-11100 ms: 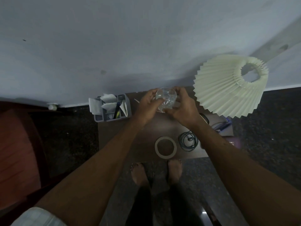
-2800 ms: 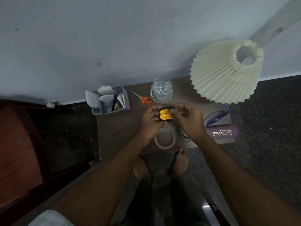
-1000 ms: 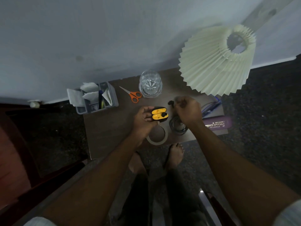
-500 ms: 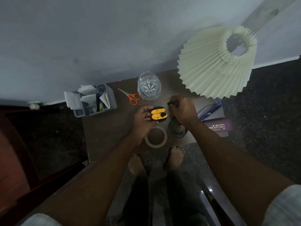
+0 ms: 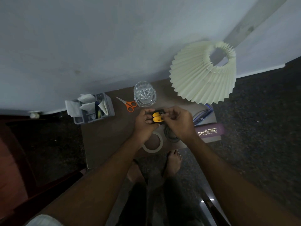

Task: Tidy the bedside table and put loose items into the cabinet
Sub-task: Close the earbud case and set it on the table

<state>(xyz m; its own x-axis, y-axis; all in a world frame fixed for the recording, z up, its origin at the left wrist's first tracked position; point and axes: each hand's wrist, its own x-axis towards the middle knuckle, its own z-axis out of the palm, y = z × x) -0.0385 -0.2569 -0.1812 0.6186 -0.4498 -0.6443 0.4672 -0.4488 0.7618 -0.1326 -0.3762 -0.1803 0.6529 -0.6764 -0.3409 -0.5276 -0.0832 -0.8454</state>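
the left hand (image 5: 145,123) cups a small earbud case (image 5: 156,118) above the middle of the worktop (image 5: 107,137); the case lies open, black shell outside, two bright yellow hollows inside. the right hand (image 5: 179,122) pinches at the case's far edge, fingertips closed on something small and dark that cannot be made out. a tape roll (image 5: 154,144) and a coiled cable (image 5: 170,136) lie just nearer, orange scissors (image 5: 129,104) and a glass (image 5: 144,93) farther back.

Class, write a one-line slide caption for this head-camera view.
Both hands, left and right, hold a yellow earbud case above the cluttered bedside table.
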